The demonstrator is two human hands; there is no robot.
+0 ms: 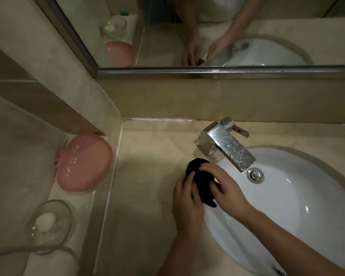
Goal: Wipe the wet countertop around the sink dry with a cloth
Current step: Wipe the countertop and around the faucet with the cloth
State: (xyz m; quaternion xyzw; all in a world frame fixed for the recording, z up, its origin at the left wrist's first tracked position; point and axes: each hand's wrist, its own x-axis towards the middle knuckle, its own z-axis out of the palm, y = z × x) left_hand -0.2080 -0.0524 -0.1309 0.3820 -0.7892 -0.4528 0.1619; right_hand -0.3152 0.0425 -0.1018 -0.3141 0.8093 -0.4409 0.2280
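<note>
Cloth [200, 181], dark and bunched, lies on the beige countertop [153, 152] at the left rim of the white sink [299, 196], pinned under both hands. Left hand [187, 204] covers its near-left side, fingers laid over the fabric and slightly bent; right hand [222, 188] lies across its right side, fingers stretched flat toward the far end, the forearm crossing the basin. The two hands sit close together, almost touching, with a strip of cloth showing between them and a corner poking out toward the basin below the right palm. Just beyond the fingertips stands the chrome faucet [225, 143], beaded with droplets, its spout reaching over the drain [255, 174]. Well to the left of the left hand, on a lower ledge, rest a pink dish [84, 162] and a clear glass bowl [50, 226] holding a pale soap. Beyond the faucet, a mirror [207, 30] reflects the hands.
</note>
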